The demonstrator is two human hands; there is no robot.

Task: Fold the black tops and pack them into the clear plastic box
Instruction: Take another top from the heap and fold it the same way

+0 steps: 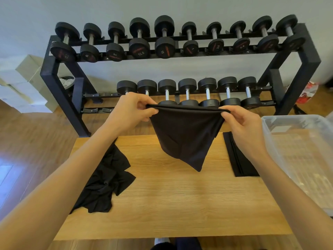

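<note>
1. Both hands are raised above the table [180,204], each pinching one end of the top edge of a black top [183,136]. The left hand [129,112] holds the left corner between thumb and curled fingers; the right hand [241,123] does the same at the right corner.
2. That black top hangs stretched between the hands in the air, its lower part drooping to a point over the middle of the table without clearly touching the wood.
3. Judging by how it hangs, it looks unfolded or only partly folded, so the folding of this piece appears to be at its start.
4. A folded black piece [237,157] lies flat on the table just beside the clear plastic box [270,121], partly hidden by the right forearm. It seems finished but not yet packed.
5. A crumpled heap of black tops [106,179] lies at the left edge of the table, one part hanging over the side. How many are in it cannot be told.
6. The box stands at the right end of the table, and no dark cloth shows through its walls, so packing looks not yet begun.
7. Overall the task seems early: one piece folded, one in hand, the heap left, nothing boxed.
</note>
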